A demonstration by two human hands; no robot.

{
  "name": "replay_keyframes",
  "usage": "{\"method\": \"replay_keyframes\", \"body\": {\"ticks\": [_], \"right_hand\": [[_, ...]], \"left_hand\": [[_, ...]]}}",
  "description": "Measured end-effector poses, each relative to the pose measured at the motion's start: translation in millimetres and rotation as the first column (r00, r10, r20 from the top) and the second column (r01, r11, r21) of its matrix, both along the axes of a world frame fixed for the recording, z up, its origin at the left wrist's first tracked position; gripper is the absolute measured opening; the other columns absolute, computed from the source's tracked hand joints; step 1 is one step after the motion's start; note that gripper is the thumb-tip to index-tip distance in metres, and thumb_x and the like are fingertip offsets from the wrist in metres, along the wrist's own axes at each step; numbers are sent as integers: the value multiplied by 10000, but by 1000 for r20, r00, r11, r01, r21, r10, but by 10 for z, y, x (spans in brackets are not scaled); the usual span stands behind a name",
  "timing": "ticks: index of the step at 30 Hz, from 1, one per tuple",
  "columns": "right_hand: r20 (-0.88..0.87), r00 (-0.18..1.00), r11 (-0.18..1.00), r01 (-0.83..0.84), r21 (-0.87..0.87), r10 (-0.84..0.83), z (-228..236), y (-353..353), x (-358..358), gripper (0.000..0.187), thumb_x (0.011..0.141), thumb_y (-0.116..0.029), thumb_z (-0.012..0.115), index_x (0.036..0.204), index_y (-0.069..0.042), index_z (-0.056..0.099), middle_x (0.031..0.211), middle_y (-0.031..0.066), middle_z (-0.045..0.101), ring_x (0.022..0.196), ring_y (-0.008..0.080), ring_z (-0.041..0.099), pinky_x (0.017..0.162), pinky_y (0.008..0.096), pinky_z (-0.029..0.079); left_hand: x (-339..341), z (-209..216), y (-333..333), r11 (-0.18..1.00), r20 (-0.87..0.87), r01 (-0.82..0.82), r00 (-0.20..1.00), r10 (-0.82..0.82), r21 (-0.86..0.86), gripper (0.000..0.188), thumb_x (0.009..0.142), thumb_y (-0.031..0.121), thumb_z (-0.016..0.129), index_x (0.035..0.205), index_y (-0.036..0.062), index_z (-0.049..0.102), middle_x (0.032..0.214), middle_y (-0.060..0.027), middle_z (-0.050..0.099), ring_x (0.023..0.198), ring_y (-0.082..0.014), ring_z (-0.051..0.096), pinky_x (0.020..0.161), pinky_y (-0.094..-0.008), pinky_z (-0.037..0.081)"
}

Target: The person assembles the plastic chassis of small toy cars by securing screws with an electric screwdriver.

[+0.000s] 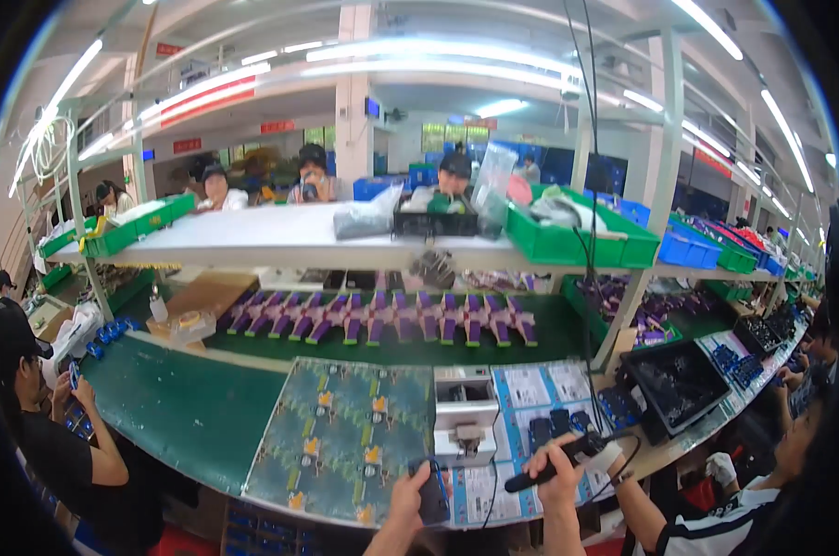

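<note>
At the front edge of the bench, my left hand (406,500) is closed round a small dark case (433,493). My right hand (558,474) grips a black, rod-shaped tool (529,480), perhaps an electric screwdriver, tilted with its thicker end up to the right. Close to that thicker end is the hand (610,459) of a person on the right; whether it touches the tool I cannot tell. Just beyond my hands stands a white boxy fixture (466,447) with a metal block on it. Several dark blue parts (560,424) lie on printed sheets (528,385) to its right.
A patterned mat (340,435) covers the bench left of the fixture. Behind is a row of purple-ended parts (378,320). A black bin (674,385) stands at right, below a shelf with a green crate (581,236). Dark cables hang down. Co-workers sit on both sides.
</note>
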State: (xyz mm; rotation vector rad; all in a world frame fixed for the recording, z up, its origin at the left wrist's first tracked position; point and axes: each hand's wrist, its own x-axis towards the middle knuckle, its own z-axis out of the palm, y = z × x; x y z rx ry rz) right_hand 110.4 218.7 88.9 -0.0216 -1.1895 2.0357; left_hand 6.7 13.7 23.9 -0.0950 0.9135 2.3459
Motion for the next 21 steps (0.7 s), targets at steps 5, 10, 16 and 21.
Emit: {"method": "replay_keyframes", "body": {"ticks": [5,10,16,21], "right_hand": [[-22,999,998,-47,31,48,61,-379,-217,144,838,-52,637,866,-27,498,612,85,529,488,188,538,552,351,509],[98,995,996,-16,92,7,-195,-432,-389,147,822,-2,655,839,-25,511,603,81,552,502,182,576,543,317,499],[95,993,979,51,200,-71,-319,-418,-373,114,860,-45,587,878,-41,475,589,76,510,475,173,517,529,313,485],[54,998,983,-21,180,12,-370,-413,-418,133,889,-60,588,895,-51,456,639,64,482,512,155,492,534,302,472]], "left_hand": [[117,0,-255,966,-165,-170,977,138,-197,262,967,289,605,1034,37,587,834,-131,689,656,-224,675,586,-369,569],[30,-127,-253,974,-48,-123,992,116,-192,313,974,349,599,1038,43,595,857,-101,679,684,-172,660,606,-309,550],[84,-204,-210,968,-189,-131,978,91,-212,280,976,314,594,1069,50,611,876,-95,687,697,-164,662,613,-307,549],[71,-205,-174,957,-234,-111,971,46,-269,243,981,260,567,1070,41,621,862,-93,689,702,-146,660,623,-288,542]]}}
